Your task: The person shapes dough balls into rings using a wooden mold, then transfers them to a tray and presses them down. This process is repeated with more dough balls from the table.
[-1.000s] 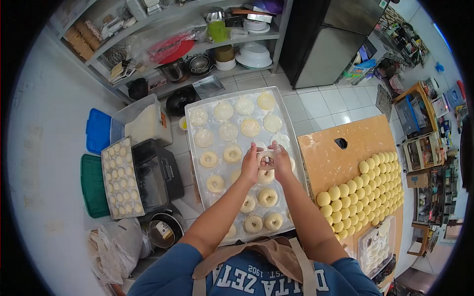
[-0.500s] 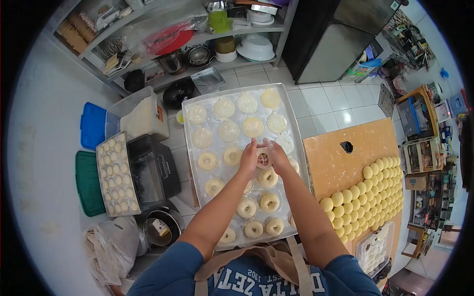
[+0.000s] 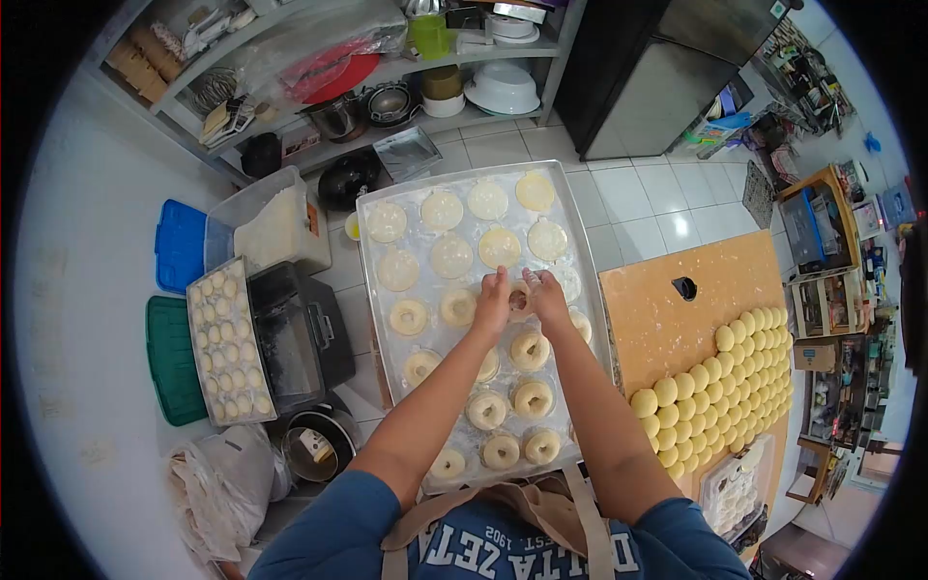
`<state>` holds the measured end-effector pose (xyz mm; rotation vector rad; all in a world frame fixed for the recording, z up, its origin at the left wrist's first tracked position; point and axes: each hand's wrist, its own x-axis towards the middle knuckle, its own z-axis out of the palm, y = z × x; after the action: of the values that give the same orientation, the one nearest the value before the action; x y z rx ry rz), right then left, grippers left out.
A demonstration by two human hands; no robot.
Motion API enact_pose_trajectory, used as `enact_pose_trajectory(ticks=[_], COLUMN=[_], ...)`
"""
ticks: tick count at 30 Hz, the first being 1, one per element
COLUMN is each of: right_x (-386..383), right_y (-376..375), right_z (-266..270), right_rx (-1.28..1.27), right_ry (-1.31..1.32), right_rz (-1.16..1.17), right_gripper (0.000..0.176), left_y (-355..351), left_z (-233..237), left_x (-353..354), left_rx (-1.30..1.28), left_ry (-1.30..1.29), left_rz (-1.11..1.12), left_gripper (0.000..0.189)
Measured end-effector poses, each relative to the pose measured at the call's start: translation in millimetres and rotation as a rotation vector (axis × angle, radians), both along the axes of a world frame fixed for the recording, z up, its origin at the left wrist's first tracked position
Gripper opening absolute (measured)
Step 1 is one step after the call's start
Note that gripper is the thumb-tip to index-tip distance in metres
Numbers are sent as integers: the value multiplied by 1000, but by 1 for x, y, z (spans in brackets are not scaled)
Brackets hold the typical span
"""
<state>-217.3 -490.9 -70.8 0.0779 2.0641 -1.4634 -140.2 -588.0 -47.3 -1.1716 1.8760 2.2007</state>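
Observation:
My left hand [image 3: 495,302] and my right hand [image 3: 547,298] are close together over the middle of a metal tray. Between them they hold a piece of dough [image 3: 521,311], pale and ring-like, with an opening in its centre. Fingertips curl in around the opening; what shows inside it is too small to make out. Just below lies a dough ring [image 3: 530,350] with a hole. Beyond my fingers sits a flat dough disc [image 3: 500,247]. The large floured tray [image 3: 371,290] carries flat discs at the far end and ring-shaped pieces nearer my body.
To the right, a wooden board [image 3: 643,309] bears many rows of dough balls [image 3: 710,391]. On the left stand a tray of small dough pieces [image 3: 228,338], a black bin [image 3: 300,319] and a dark pot [image 3: 319,443]. Shelves [image 3: 454,121] and a fridge [image 3: 638,92] are behind.
My hands have moved slightly upward and turned around the dough piece; its opening looks smaller and less exposed. The view has shifted slightly.

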Motion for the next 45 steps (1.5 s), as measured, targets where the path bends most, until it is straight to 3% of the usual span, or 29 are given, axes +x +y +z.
enact_pose_trajectory(ticks=[4, 10, 13, 16, 20, 22, 31, 35, 41, 44, 45], right_x=[7, 9, 1, 2, 13, 17, 9, -2, 14, 12, 14], right_y=[3, 12, 25, 35, 32, 29, 33, 32, 10, 11, 11], right_z=[18, 23, 25, 30, 42, 40, 42, 38, 31, 26, 31], right_rx=[92, 192, 213, 316, 455, 504, 498, 442, 596, 439, 314], right_ry=[144, 492, 695, 800, 813, 877, 925, 745, 806, 838, 676], right_rz=[64, 205, 303, 501, 736, 747, 798, 565, 592, 644, 596], right_gripper=[33, 25, 27, 38, 42, 42, 41, 46, 40, 33, 34], left_y=[0, -1, -8, -23, -21, -21, -18, -22, -24, -26, -24], left_z=[8, 5, -10, 10, 4, 0, 1, 10, -1, 1, 0], left_x=[1, 9, 17, 29, 33, 31, 31, 31, 34, 36, 37], left_rx=[-20, -111, -793, -1128, -1214, -1250, -1205, -1102, -1042, -878, -763], left_ry=[-26, 131, 361, 174, 229, 200, 203, 206, 418, 468, 463], left_rz=[-65, -107, -248, -708, -730, -739, -695, -488, -116, -60, -31], left_gripper=[76, 65, 45, 46, 35, 33, 34, 46, 55, 50, 47])
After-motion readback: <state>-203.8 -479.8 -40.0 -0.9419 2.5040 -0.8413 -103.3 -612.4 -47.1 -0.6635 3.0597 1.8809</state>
